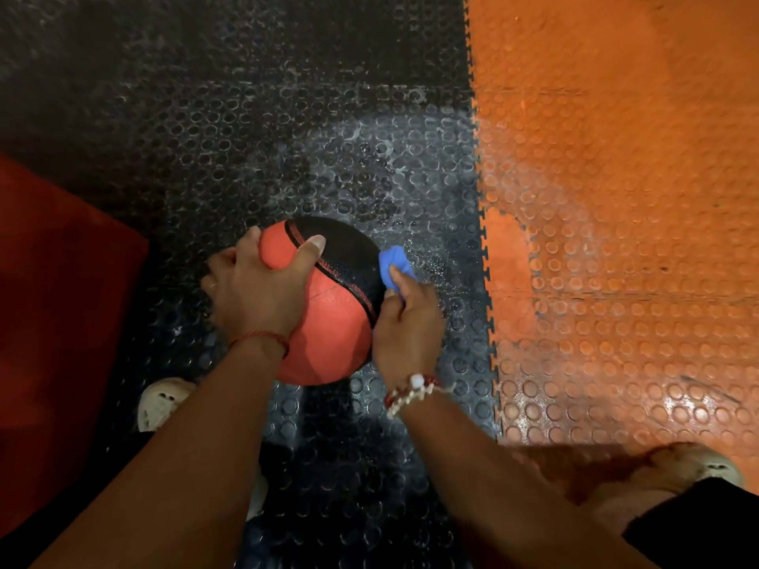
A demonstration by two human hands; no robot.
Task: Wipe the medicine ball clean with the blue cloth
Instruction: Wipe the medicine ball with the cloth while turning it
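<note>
A red and black medicine ball [332, 318] sits low in front of me above the black studded floor. My left hand [254, 289] grips its upper left side, thumb stretched across the top. My right hand [406, 326] holds a bunched blue cloth [394, 264] and presses it against the ball's black right side. The ball's underside and left flank are hidden by my hands.
Black studded floor mats [254, 129] meet orange studded mats [616, 199] along a toothed seam right of the ball. A red padded block [53, 322] stands at the left. My shoes [160, 404] flank the ball below, the right shoe [706, 466] on orange.
</note>
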